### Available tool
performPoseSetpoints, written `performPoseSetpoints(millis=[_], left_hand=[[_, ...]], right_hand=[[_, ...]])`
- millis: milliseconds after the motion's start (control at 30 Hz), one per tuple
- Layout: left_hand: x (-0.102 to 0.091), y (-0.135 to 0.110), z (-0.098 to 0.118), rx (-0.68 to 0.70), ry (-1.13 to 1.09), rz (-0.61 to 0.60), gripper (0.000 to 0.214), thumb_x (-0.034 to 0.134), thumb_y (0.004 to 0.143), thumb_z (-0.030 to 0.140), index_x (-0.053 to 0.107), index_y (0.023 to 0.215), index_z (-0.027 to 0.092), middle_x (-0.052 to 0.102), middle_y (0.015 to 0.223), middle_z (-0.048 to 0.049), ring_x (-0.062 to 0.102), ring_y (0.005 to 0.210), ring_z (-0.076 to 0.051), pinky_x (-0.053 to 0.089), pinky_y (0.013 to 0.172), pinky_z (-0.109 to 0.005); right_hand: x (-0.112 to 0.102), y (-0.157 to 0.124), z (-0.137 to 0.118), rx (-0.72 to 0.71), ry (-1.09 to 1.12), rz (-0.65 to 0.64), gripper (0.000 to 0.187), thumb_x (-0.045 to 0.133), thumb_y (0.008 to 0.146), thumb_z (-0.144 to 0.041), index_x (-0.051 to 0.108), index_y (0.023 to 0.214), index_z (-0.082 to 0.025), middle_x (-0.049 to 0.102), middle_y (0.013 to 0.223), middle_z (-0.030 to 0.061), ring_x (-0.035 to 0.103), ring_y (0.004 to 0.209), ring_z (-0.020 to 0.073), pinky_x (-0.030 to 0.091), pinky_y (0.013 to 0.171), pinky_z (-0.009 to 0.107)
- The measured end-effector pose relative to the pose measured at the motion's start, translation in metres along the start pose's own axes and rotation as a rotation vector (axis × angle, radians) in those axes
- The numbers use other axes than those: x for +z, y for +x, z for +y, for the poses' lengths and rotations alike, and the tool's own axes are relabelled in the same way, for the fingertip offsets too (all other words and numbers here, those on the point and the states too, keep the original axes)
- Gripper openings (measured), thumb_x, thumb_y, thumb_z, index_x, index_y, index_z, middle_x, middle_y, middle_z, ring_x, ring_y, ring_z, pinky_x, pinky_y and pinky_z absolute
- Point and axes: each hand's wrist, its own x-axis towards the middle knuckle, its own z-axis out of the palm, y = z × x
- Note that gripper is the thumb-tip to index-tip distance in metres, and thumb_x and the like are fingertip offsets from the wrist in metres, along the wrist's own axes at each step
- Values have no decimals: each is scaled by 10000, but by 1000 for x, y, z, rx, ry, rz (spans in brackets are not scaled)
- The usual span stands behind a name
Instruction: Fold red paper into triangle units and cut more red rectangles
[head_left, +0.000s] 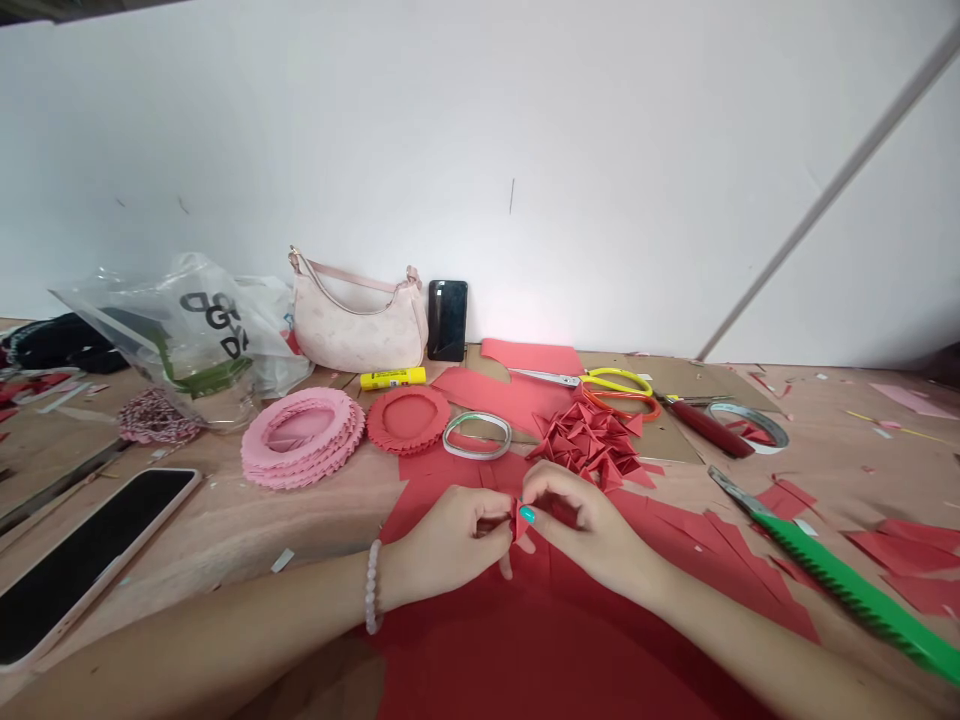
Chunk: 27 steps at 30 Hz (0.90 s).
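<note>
Between my two hands is a small folded piece of red paper (519, 522), held up over large red paper sheets (555, 640). My left hand (457, 535), with a beaded bracelet at the wrist, pinches its left side. The thumb and fingers of my right hand (581, 515) close on its right side; the thumbnail is turquoise. Just beyond my right hand lies a heap of folded red paper pieces (589, 440). A roll of tape (477, 436) lies past my left hand, beside a red scalloped paper ring (409, 418).
Scissors with yellow and orange handles (619, 385), a red-handled tool (709, 425), another tape roll (772, 430) and a green cutter (847, 570) lie right. Left are pink paper rings (304, 440), a glue stick (392, 378), a phone (90, 560), a handbag (360, 320) and a plastic bag (217, 330).
</note>
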Motion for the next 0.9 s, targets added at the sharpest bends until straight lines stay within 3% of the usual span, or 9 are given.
performPoseSetpoints(millis=[167, 300, 700, 900], left_hand=[[1, -1, 0, 38, 15, -38, 283, 363, 685, 21, 591, 808, 135, 603, 721, -1, 571, 601, -92, 419, 564, -173], [3, 0, -1, 73, 125, 2, 237, 388, 693, 26, 585, 767, 135, 584, 676, 11, 533, 561, -72, 397, 537, -150], [4, -3, 2, -4, 222, 36, 223, 403, 779, 154, 614, 709, 133, 607, 590, -1, 534, 506, -86, 377, 495, -159], [4, -4, 4, -3, 239, 50, 231, 412, 780, 165, 621, 687, 137, 629, 602, -6, 531, 493, -82, 386, 510, -160]], right_hand=[[3, 0, -1, 72, 64, 29, 65, 468, 817, -147, 483, 806, -209, 509, 719, -17, 512, 672, 129, 416, 629, 254], [2, 0, -1, 79, 70, -1, 54, 477, 825, -188, 506, 781, -201, 526, 775, 1, 534, 694, 136, 419, 635, 261], [-1, 1, -5, 126, 253, 37, 107, 533, 799, -278, 522, 730, -197, 491, 754, -1, 503, 709, 139, 434, 663, 262], [-1, 0, -3, 191, 321, -25, 138, 551, 799, -325, 566, 861, -202, 563, 816, 7, 547, 744, 141, 447, 688, 262]])
